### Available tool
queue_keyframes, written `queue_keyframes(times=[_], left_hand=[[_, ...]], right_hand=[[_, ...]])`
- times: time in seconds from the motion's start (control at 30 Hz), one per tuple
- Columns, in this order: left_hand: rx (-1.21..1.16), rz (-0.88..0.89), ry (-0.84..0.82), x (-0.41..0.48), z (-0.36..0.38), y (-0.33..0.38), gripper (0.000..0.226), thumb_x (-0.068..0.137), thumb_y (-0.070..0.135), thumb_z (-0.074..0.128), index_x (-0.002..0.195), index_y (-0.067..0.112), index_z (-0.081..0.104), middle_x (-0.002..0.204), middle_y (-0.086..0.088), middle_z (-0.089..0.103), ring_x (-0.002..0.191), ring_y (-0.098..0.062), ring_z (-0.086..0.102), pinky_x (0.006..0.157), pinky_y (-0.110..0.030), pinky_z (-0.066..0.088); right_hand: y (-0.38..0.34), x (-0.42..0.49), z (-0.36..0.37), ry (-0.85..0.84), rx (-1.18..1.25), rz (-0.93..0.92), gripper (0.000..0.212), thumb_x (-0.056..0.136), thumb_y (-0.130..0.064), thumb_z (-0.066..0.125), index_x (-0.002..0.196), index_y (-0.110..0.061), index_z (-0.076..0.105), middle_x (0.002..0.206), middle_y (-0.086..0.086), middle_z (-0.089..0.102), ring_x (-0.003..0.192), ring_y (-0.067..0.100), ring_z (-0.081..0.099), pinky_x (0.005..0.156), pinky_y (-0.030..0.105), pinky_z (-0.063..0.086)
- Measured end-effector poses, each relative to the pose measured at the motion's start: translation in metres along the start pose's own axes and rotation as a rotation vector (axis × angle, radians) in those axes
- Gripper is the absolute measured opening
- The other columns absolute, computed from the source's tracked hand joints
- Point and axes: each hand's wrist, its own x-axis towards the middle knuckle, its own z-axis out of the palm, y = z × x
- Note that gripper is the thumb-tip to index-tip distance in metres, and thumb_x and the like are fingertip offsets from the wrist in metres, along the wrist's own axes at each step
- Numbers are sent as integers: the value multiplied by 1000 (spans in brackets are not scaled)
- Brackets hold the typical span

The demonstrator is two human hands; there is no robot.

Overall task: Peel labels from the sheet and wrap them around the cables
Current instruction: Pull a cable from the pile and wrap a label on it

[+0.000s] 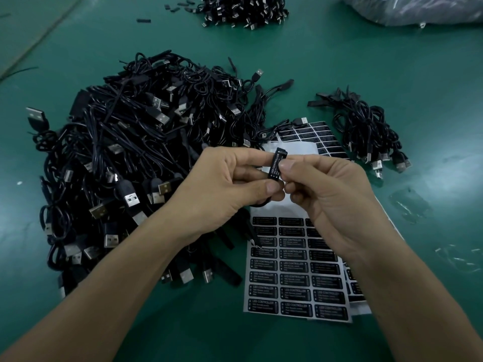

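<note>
While my left hand [230,186] pinches the controller block [281,153] low down, its long axis near upright, my right hand [329,197] pinches the label [275,164] against its right side, above the label sheet [295,273].

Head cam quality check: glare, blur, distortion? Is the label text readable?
Head view: wide-angle bowing at the edges; soft sheen on the green table; label pinched by left hand and right hand reads LED CONTROLLER; small print on the label sheet smeared; far cable pile soft.
</note>
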Motion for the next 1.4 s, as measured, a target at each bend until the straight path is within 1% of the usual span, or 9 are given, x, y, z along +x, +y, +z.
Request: queue_keyframes(times=[0.1,0.23,0.4,0.53,0.63,0.73,1.1,1.27,1.4], left_hand=[[23,-14,5,1,0,-1,37,76,15,74,113,13,70,89,-9,79,82,-18,77,78,-28,61],[25,-17,12,1,0,-1,30,79,11,74,109,14,71,89,-9,79,82,-19,77,78,-27,61],[5,-18,38,1,3,-3,31,75,17,75,105,17,71,87,-8,79,81,-19,77,76,-25,62],[-17,-24,67,1,6,-5,27,75,17,75,101,20,71,85,-8,79,80,-19,77,76,-28,62],[-5,-31,77,1,7,-6,23,83,6,75,103,17,71,85,-8,79,79,-18,77,75,-27,62],[9,-36,93,1,8,-6,23,86,2,74,105,13,70,85,-8,79,79,-18,77,76,-27,62],[5,-39,120,0,11,-7,24,84,3,75,107,12,69,83,-7,79,78,-18,77,77,-29,62],[16,-31,124,0,11,-8,24,84,4,75,104,15,69,82,-6,79,76,-17,76,75,-28,62],[23,-22,129,0,12,-8,23,84,4,76,102,17,69,81,-5,79,74,-16,76,75,-27,62]], right_hand=[[1,0,0,11,-23,-33,4,72,-20,81,72,-16,79,66,2,67,61,8,57,60,21,47],[2,0,2,31,-32,-53,5,76,-16,80,70,-17,79,65,2,67,61,8,58,59,20,47],[4,-1,4,80,-47,-79,10,79,-13,79,69,-16,78,62,2,66,59,8,58,57,19,47],[4,-1,4,96,-61,-95,11,80,-12,78,70,-17,78,62,1,66,59,8,59,57,19,47],[5,0,4,109,-79,-105,11,80,-12,78,71,-16,78,61,2,66,58,8,59,57,19,46],[6,-1,5,122,-88,-114,13,80,-10,78,70,-16,78,61,2,66,57,8,59,57,18,47],[7,0,6,148,-89,-119,13,81,-8,77,69,-13,77,60,5,66,58,14,60,58,20,50],[7,0,7,148,-90,-125,19,82,-6,77,67,-18,78,58,1,66,56,11,60,57,19,50],[7,0,7,156,-94,-132,18,81,-7,77,67,-18,78,58,1,66,55,11,59,57,18,50]])
